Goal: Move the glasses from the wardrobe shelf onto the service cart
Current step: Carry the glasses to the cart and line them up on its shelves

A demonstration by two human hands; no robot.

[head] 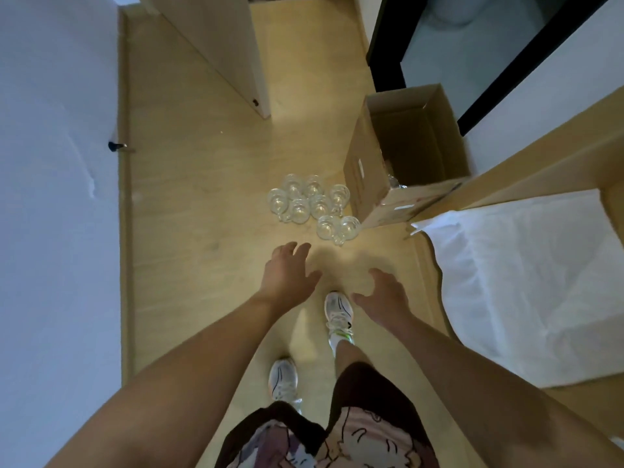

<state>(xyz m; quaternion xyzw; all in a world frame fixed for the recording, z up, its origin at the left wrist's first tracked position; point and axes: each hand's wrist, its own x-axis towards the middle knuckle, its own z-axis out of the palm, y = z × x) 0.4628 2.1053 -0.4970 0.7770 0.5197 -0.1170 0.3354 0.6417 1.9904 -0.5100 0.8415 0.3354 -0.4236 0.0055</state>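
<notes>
Several clear stemmed glasses stand clustered on the light wooden floor, beside an open cardboard box. Both my arms stretch forward and down above the floor. My left hand hovers with fingers spread and relaxed, a short way short of the nearest glasses. My right hand is held level with it, fingers loosely curved, holding nothing. Neither hand touches a glass. No wardrobe shelf or service cart can be made out.
A white bed cover on a wooden frame lies to the right. A wall with a skirting board runs along the left. A pale panel stands at the back. My feet in white trainers are on the floor.
</notes>
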